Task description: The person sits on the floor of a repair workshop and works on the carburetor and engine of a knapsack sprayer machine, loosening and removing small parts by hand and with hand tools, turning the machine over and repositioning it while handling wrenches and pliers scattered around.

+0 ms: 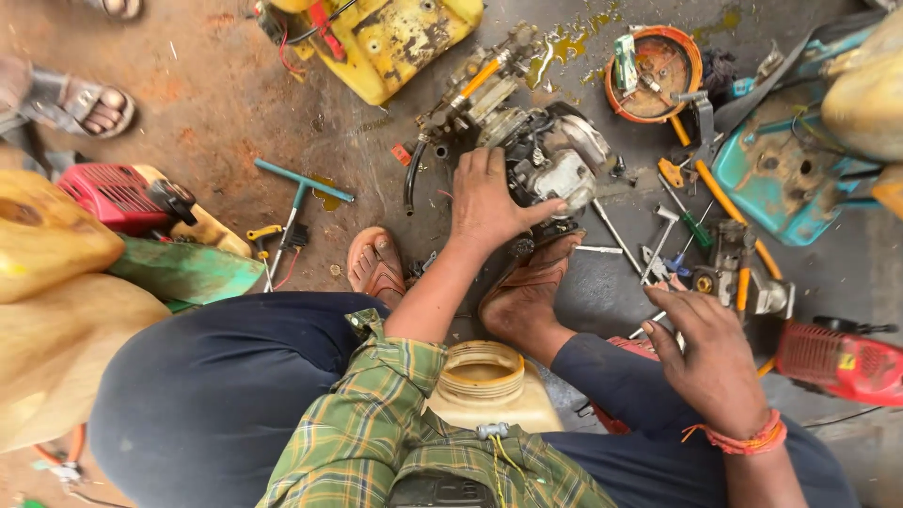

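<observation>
Engine: far of me, my left hand gripping its near side; my right hand open over tools at right

The small engine looks like dull, greasy cast metal. Beside it, the concrete floor is rough, matt and oil-stained. Above the engine lies a scuffed yellow plastic tank; right of it, a rusty metal bowl.

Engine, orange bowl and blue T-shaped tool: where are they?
engine [555, 165], head view, on its grey metal body.
orange bowl [691, 61], head view, on its right rim.
blue T-shaped tool [303, 179], head view, on its crossbar.
</observation>
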